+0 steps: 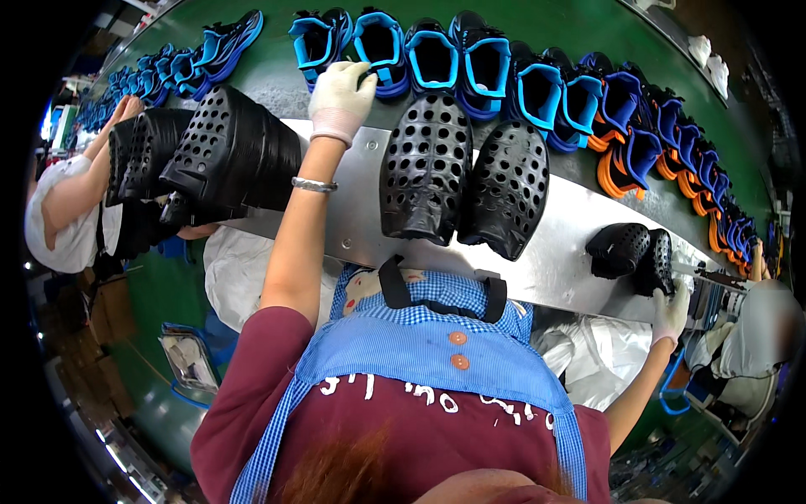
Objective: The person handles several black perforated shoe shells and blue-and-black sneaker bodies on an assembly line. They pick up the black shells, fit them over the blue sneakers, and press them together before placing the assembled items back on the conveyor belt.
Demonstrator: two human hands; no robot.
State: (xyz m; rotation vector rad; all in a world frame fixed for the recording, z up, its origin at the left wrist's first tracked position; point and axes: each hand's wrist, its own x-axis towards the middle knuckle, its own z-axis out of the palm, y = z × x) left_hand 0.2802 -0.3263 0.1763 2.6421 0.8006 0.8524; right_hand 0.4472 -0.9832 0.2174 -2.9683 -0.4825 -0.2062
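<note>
My left hand (342, 99), in a white glove, is raised over the far side of the bench. Its thumb and fingers are apart with nothing between them, close beside a black sneaker with light blue lining (378, 49). Far to the right, my gloved right hand (671, 312) has its fingers at the near end of a small black perforated shoe form (656, 262). A second such form (620, 249) lies against it on the left. Directly before me, two larger perforated shoe forms (426, 168) (507, 189) lie side by side, toes pointing away.
Sneakers line the green belt (277, 63), blue-trimmed ones on the left and orange-soled ones (628, 164) on the right. Stacked black perforated forms (231, 151) stand at the left of the metal bench edge (357, 202). Other people work at left (71, 206) and right (747, 344).
</note>
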